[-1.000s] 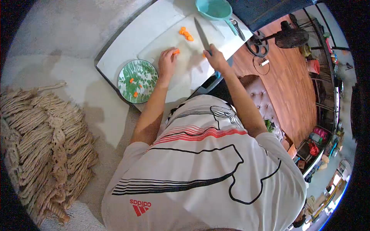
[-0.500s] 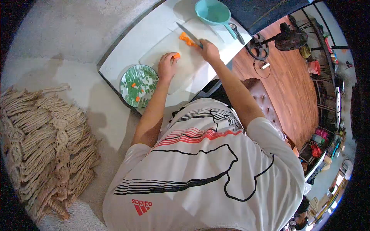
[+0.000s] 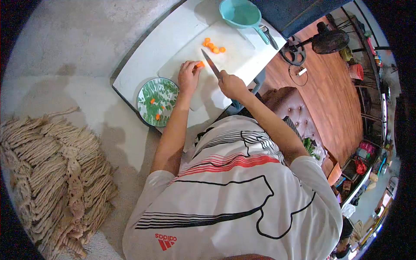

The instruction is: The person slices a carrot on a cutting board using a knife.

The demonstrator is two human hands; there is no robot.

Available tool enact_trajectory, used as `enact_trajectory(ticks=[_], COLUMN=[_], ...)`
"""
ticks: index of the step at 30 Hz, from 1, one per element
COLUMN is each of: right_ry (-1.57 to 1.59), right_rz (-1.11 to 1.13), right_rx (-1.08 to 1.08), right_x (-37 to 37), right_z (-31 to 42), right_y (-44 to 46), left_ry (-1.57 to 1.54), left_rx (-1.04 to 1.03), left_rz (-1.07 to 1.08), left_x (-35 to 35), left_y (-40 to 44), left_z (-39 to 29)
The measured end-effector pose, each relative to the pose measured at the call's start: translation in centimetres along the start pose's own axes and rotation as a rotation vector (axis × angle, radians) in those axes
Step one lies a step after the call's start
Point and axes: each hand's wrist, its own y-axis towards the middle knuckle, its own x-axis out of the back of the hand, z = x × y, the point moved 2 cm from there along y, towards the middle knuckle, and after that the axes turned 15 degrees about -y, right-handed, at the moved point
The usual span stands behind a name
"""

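Observation:
My left hand (image 3: 188,78) is closed round a short piece of carrot (image 3: 199,65), pressing it on the white cutting board (image 3: 177,61). In my right hand (image 3: 234,86) is a kitchen knife (image 3: 211,64), gripped by its handle. Its blade points away from me and lies just right of the carrot, apart from it. Several cut carrot slices (image 3: 215,50) lie further up the board. Left of my left hand stands a green and white plate (image 3: 167,89) with a few small carrot bits on it.
A turquoise strainer (image 3: 239,14) sits at the table's far end, beside a dark-handled utensil (image 3: 270,38). The white table (image 3: 130,69) borders a wall. Beyond it are a black fan (image 3: 330,41) and a brown tufted seat (image 3: 294,108). A macrame hanging (image 3: 60,173) is at the left.
My right hand has drawn the knife back from the cut slices toward the carrot in my left hand. The slices now lie more spread out on the board. The left hand keeps its hold.

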Motion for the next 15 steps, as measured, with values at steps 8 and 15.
enact_trajectory(ticks=[8, 15], right_ry=[-0.146, -0.061], right_rz=[0.007, -0.025], right_rx=[0.035, 0.007], right_x=[0.6, -2.6], right_z=[2.1, 0.2], right_y=[-0.5, 0.9], left_ry=[-0.069, -0.048], left_rx=[0.097, 0.061], left_rz=[0.045, 0.051], left_x=[-0.1, -0.2], left_y=[0.0, 0.1], left_z=[-0.1, -0.1])
